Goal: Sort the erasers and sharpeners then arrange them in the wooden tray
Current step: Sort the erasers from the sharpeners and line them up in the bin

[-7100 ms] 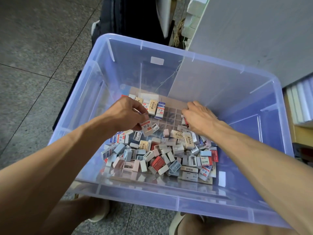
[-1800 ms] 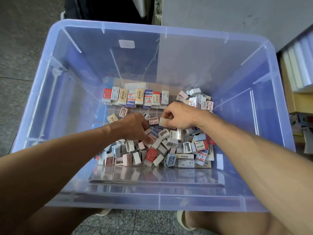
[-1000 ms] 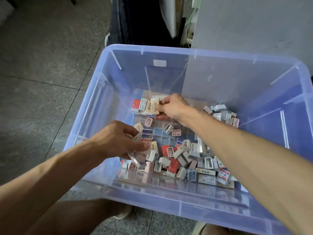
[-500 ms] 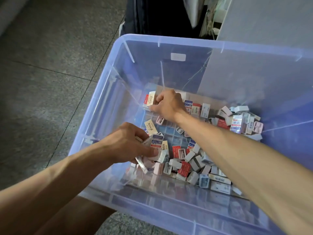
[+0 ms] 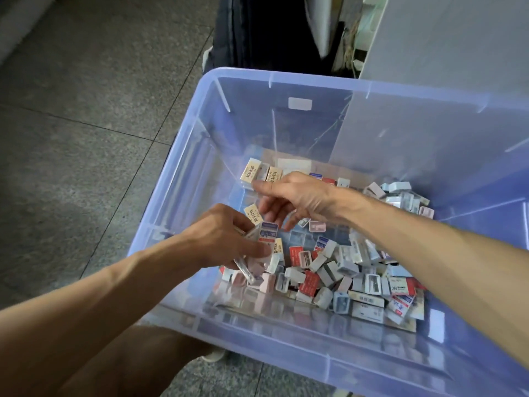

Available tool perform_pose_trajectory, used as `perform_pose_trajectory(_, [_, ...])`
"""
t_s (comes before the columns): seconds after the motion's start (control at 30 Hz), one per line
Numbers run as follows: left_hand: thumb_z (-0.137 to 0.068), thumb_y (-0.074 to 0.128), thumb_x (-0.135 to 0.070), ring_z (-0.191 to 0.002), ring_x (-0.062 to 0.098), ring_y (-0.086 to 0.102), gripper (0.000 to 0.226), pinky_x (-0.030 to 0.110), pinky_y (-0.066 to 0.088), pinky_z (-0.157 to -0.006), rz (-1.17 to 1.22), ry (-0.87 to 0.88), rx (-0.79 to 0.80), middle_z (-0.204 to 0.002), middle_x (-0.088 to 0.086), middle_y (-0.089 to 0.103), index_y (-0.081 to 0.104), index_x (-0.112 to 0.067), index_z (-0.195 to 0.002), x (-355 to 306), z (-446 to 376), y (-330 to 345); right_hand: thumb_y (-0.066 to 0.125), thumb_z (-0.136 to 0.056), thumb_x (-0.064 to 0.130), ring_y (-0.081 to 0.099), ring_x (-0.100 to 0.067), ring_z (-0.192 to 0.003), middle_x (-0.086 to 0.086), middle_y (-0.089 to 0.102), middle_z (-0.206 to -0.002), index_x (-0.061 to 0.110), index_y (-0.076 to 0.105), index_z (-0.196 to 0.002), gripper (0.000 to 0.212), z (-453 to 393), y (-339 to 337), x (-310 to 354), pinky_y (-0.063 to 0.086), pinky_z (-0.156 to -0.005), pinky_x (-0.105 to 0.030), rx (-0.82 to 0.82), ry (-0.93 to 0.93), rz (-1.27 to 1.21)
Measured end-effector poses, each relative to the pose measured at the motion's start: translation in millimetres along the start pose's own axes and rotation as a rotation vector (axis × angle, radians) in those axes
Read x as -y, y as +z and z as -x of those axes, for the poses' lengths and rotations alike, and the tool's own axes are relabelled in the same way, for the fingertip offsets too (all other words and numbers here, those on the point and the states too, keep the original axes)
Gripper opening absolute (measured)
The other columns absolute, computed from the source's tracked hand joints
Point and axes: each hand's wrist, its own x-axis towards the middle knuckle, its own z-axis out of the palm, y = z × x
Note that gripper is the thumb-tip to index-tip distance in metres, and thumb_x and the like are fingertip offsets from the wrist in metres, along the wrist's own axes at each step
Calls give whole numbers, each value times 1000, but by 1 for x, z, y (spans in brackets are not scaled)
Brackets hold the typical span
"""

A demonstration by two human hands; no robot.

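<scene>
Setting: a stockroom or storage corner, as far as I can judge. Under me, grey speckled floor tiles [image 5: 86,110] with dark grout lines. Before my knees, a large clear blue plastic storage bin [image 5: 286,343] holding bulk stationery. Behind it, a plain grey cabinet panel [image 5: 443,38] and a dark, cluttered gap [image 5: 257,30] with tangled cords.

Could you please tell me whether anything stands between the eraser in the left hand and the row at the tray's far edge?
Yes: the right hand hangs open between the blue-labelled eraser gripped by the left hand and the eraser row.
</scene>
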Motion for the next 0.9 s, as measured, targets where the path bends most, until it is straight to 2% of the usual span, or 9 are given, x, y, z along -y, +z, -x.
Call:
perform_pose_trajectory(0.07, [-73,86,-24,-57,15,68,20,29,61,-62,12,9,-5,-68,6,74,74,-12,-82,-2,2,0,69,-80,42,65,-18,-70,-7,70,-80,6,69,-89,37,14,1,-2,56,-64,-29,93,-4,-62])
perform_pose_trajectory(0.13, [-72,86,-23,-49,8,63,19,22,54,-51,35,22,-7,-64,3,72,74,-12,-83,-4,4,-1,72,-86,16,66,-19,-75,-6,70,-83,5,68,-94,14,21,1,-4,58,-68,-28,120,-17,-119])
perform_pose_trajectory(0.23, [-65,90,-19,-53,10,63,26,24,56,-56,62,52,-1,-64,3,72,74,-12,-85,-6,6,-3,66,-90,-2,67,-22,-81,-9,71,-88,2,67,-103,14,27,1,-11,60,-70,-27,137,10,-209])
perform_pose_trajectory(0.37, [-59,93,-11,-57,14,62,32,28,56,-61,3,75,25,-70,7,73,74,-13,-85,-6,9,-4,62,-94,1,68,-20,-78,-9,71,-91,7,67,-106,14,36,2,-19,58,-66,-26,141,-2,-222])
perform_pose_trajectory(0.43, [-60,92,-7,-52,10,60,34,22,53,-52,-28,77,25,-71,8,70,73,-12,-88,-5,9,-5,62,-94,5,69,-20,-75,-8,72,-88,10,65,-102,10,38,-1,-19,58,-65,-29,101,-7,-272])
perform_pose_trajectory(0.5, [-61,90,-1,-44,5,55,39,17,48,-46,-47,62,16,-74,7,65,71,-13,-93,-3,9,-5,64,-92,8,68,-23,-75,-11,70,-85,9,63,-96,4,36,-5,-17,58,-69,-34,-25,-19,-355])
perform_pose_trajectory(0.6, [-63,87,3,-51,11,59,43,20,52,-50,-80,33,27,-80,9,64,71,-19,-95,-2,6,-4,63,-93,8,68,-33,-81,-18,70,-88,6,63,-94,2,27,-12,-16,55,-79,-42,-215,-43,-446])
perform_pose_trajectory(0.77, [-66,86,1,-62,14,59,34,23,49,-55,-101,56,-40,-78,3,67,69,-25,-81,-1,1,-3,71,-91,15,74,-24,-77,-12,75,-93,12,67,-92,6,2,-16,-19,59,-64,-32,-406,36,-143])
perform_pose_trajectory(0.9, [-68,85,0,-63,16,59,31,27,52,-59,-72,48,-41,-78,4,68,71,-25,-80,0,1,-2,66,-95,18,70,-16,-67,-6,73,-85,15,69,-90,7,-26,-9,-14,60,-65,-34,-550,1,-7])
